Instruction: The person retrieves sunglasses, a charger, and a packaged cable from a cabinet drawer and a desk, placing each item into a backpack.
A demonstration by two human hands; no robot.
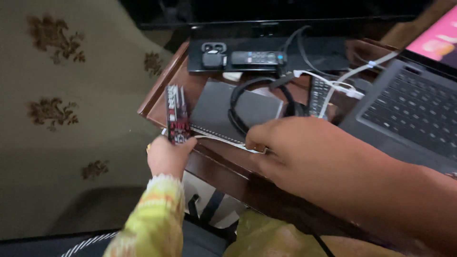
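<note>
My left hand, in a yellow patterned sleeve, grips a small flat red, black and white printed packet upright at the front left corner of the wooden table. My right hand reaches in from the right. Its fingertips press on the near edge of a dark grey spiral-bound notebook and the white paper under it. A black cable loop lies over the notebook.
A grey laptop with a lit pink screen sits at the right. A black remote and an earbud case lie on a black stand at the back. White cables cross the middle. Patterned carpet lies left of the table.
</note>
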